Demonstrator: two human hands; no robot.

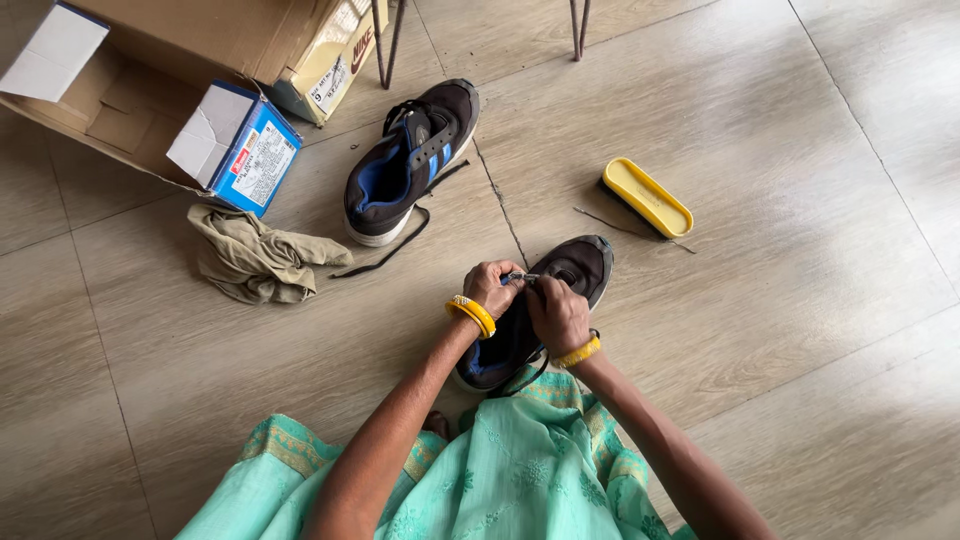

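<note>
head view shows the left hand (489,287) and right hand (558,313) close together, both pinched on the lace (521,278) over the dark shoe (570,270), which lies on the floor (780,300) just beyond the person's knees. as i judge it, the lacing goes best with the shoe braced steady and the lace drawn snug. the second shoe (410,160), the tan cloth (255,258) and the yellow brush (647,198) lie farther off.

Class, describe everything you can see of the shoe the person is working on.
The black sports shoe lies on the tiled floor before the seated person, toe pointing away toward the yellow brush. It has a blue lining, a pale sole edge and a dark lace trailing at its heel end. The left hand and right hand both rest on its upper, pinching something small at the lacing area. Its heel sits against the green garment.
</note>
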